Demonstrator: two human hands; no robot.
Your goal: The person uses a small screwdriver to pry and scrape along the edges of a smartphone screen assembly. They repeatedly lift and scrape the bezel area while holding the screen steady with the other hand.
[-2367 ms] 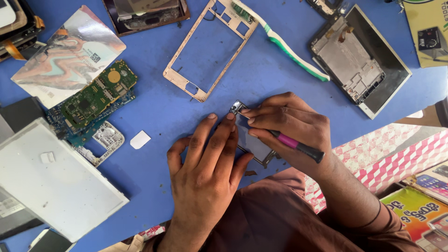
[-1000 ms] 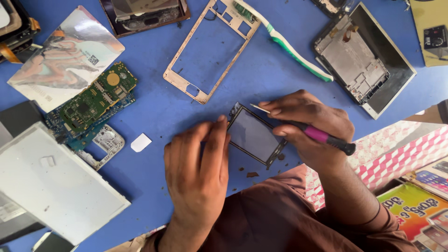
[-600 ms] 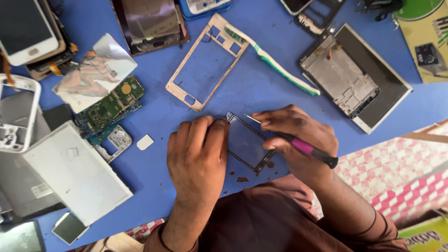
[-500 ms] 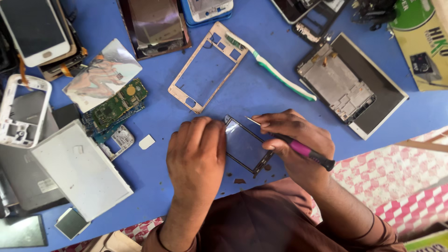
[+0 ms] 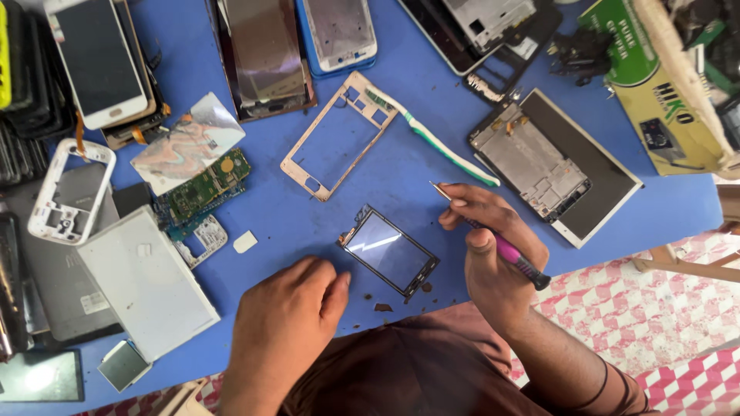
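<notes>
- Glass, thin and dark-framed: the small touch panel (image 5: 389,252) lies flat on the blue bench (image 5: 401,166), near its front edge and between my two hands, touching neither.
- My right hand (image 5: 493,258) has its fingers closed around a pink-handled screwdriver (image 5: 493,240), whose metal tip points up and away from the panel towards the bench's middle.
- My left hand (image 5: 289,320) rests palm down at the front edge, fingers loosely spread and holding nothing, fingertips just beside the panel's near left corner.
- I judge the panel light, stiff and brittle; it would crack if bent or pressed in the middle. Its face looks glossy and slippery, so the best hold is by the two long edges of the frame, not the glass.
- Small brown crumbs (image 5: 383,307) lie on the bench just below the panel's lower corner.
- Beyond it sit a gold phone frame (image 5: 339,135) and a white-and-green toothbrush (image 5: 439,146), well apart from my hands.
- Towards the right edge lies an opened phone chassis (image 5: 555,169); towards the left, a green circuit board (image 5: 204,189) and a white back cover (image 5: 146,281).
</notes>
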